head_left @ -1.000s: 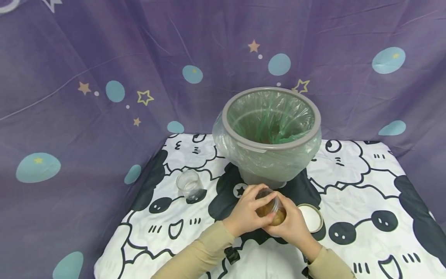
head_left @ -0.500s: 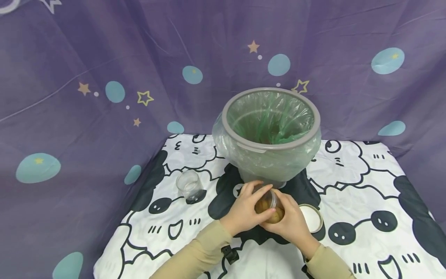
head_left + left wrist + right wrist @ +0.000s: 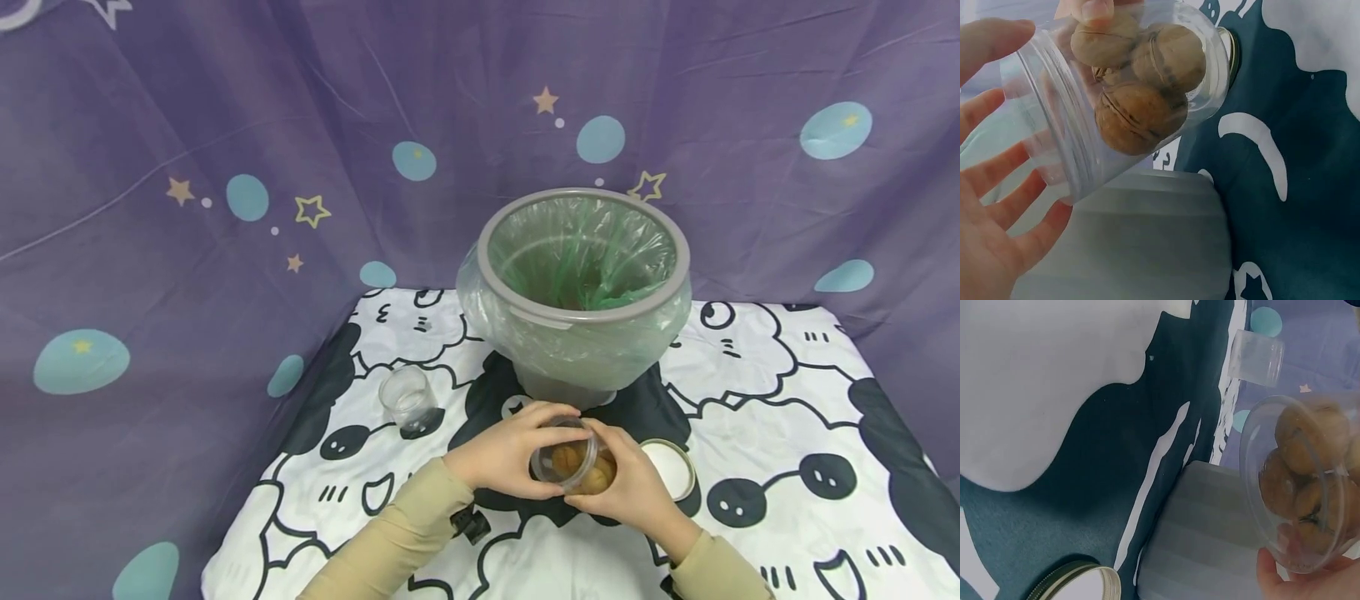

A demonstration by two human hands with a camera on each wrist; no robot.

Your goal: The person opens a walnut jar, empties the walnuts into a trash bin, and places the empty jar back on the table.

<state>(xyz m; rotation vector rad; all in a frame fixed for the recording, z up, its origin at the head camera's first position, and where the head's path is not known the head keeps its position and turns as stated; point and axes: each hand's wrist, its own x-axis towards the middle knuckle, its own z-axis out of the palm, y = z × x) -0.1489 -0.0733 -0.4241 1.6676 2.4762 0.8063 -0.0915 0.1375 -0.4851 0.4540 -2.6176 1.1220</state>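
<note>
Both hands hold a clear plastic jar (image 3: 564, 462) with several walnuts (image 3: 1132, 119) inside. It lies tilted on its side above the cloth, in front of the bin. Around its threaded rim, at the left end, curl the thumb and fingers of my left hand (image 3: 506, 454). My right hand (image 3: 633, 483) grips the other end, where the walnuts have gathered. Just right of that hand is a round lid (image 3: 667, 469), gold-rimmed and white inside. In the right wrist view the jar (image 3: 1294, 487) stands at the right edge, with fingertips under it.
A grey bin (image 3: 491, 279) lined with a green plastic bag (image 3: 577, 250) stands right behind the hands. Another clear jar (image 3: 407, 396), with nothing visible in it, sits to the left on the patterned cloth (image 3: 397, 492). Purple curtains (image 3: 465, 75) hang behind.
My left hand has shifted a little left and lower at the jar's rim, and more of the open end shows. My right hand has barely moved; the bin and lid stay put.
</note>
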